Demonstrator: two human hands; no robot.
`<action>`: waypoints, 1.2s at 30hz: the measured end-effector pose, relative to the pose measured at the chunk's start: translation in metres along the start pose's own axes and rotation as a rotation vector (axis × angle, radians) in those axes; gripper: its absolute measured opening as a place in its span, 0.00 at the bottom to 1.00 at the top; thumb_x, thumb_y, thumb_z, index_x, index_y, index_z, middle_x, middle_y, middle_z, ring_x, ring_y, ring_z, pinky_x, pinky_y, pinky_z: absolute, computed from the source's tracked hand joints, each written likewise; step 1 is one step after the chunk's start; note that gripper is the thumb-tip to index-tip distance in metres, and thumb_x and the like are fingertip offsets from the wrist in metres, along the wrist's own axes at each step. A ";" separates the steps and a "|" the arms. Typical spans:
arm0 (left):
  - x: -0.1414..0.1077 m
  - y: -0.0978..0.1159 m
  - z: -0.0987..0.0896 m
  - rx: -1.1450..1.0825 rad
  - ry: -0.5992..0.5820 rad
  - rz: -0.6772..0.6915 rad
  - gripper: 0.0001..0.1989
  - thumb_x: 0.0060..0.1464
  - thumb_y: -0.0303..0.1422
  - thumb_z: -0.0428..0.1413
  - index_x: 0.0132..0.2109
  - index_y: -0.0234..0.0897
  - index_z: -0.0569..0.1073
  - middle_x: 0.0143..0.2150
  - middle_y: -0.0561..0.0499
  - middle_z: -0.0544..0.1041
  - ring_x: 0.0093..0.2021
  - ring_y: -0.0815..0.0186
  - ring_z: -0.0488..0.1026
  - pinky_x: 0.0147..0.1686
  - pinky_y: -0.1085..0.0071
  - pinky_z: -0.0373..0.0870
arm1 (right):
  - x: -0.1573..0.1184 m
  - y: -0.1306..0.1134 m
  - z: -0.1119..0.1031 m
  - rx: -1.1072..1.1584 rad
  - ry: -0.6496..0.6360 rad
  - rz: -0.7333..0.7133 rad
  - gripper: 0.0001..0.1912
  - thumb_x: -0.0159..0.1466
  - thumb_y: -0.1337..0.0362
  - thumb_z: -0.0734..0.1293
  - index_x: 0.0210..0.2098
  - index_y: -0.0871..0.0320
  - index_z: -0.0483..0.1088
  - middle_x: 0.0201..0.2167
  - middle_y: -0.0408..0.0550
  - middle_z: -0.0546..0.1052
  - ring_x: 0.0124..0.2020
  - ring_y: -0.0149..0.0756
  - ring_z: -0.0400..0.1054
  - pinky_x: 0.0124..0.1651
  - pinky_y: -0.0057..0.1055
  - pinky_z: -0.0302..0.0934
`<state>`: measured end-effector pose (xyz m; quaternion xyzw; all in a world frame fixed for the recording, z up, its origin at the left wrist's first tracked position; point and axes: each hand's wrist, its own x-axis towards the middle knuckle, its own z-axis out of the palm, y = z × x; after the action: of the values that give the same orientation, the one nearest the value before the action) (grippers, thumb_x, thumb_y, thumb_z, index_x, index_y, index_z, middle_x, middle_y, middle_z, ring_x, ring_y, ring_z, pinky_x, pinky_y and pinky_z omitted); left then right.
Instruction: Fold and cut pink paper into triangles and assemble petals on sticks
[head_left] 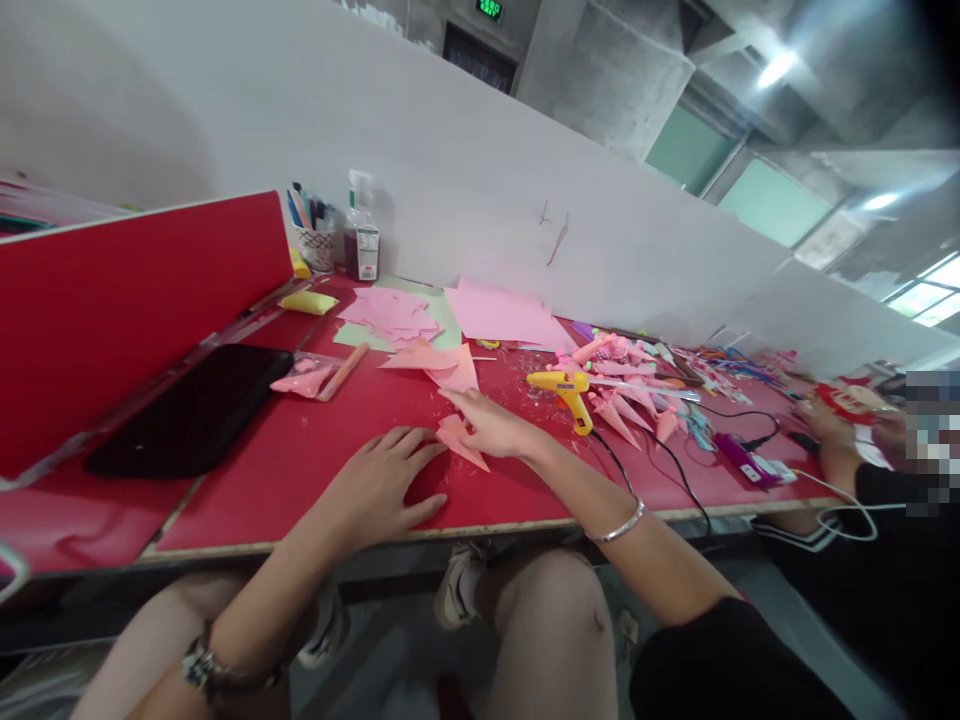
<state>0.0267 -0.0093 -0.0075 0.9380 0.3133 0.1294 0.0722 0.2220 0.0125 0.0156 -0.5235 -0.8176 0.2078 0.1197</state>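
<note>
Red tabletop (300, 505), smooth pale partition (465, 180) behind the yellow glue gun (574, 392)
Left of the glue gun, your right hand (499, 425) touches angular orange paper (459, 438), index extended, any pinch hidden; your left hand (386, 485) lies farther left, fingers spread; pointed pink cones (619, 415) lie right

Craft workshop, glue gun (562, 393), partitioned bench (300, 490), exit sign (489, 10)

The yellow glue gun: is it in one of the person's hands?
No, the glue gun lies on the red table, and both the left hand and the right hand are away from it.
</note>
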 end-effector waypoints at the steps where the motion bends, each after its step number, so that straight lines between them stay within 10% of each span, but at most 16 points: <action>1: 0.000 0.000 0.000 0.004 0.000 0.000 0.26 0.52 0.46 0.45 0.55 0.39 0.63 0.53 0.44 0.65 0.53 0.56 0.60 0.52 0.60 0.56 | 0.002 0.001 0.002 0.021 0.015 0.020 0.38 0.50 0.77 0.62 0.59 0.64 0.49 0.45 0.55 0.63 0.40 0.36 0.62 0.44 0.34 0.59; 19: -0.001 0.001 -0.005 -0.127 0.104 -0.084 0.21 0.52 0.44 0.48 0.50 0.40 0.66 0.50 0.46 0.68 0.48 0.57 0.66 0.45 0.64 0.63 | 0.002 0.006 -0.005 0.265 -0.025 0.039 0.15 0.53 0.76 0.60 0.40 0.60 0.65 0.23 0.37 0.60 0.24 0.25 0.55 0.27 0.22 0.54; 25: 0.006 -0.009 -0.018 -0.495 0.339 -0.269 0.18 0.54 0.43 0.47 0.45 0.36 0.68 0.42 0.47 0.73 0.41 0.63 0.70 0.41 0.69 0.65 | -0.026 -0.011 -0.026 0.632 0.187 -0.003 0.15 0.56 0.69 0.62 0.44 0.59 0.63 0.32 0.42 0.63 0.33 0.26 0.60 0.38 0.25 0.58; 36: 0.048 0.009 -0.030 -0.731 0.203 -0.186 0.17 0.49 0.41 0.50 0.20 0.36 0.59 0.17 0.59 0.55 0.20 0.73 0.54 0.21 0.76 0.48 | -0.040 -0.027 -0.011 0.777 0.561 0.042 0.19 0.54 0.66 0.65 0.46 0.56 0.62 0.31 0.41 0.64 0.33 0.27 0.61 0.40 0.24 0.59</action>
<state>0.0598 0.0145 0.0327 0.8005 0.3357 0.3176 0.3817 0.2223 -0.0314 0.0391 -0.4923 -0.6048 0.3510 0.5183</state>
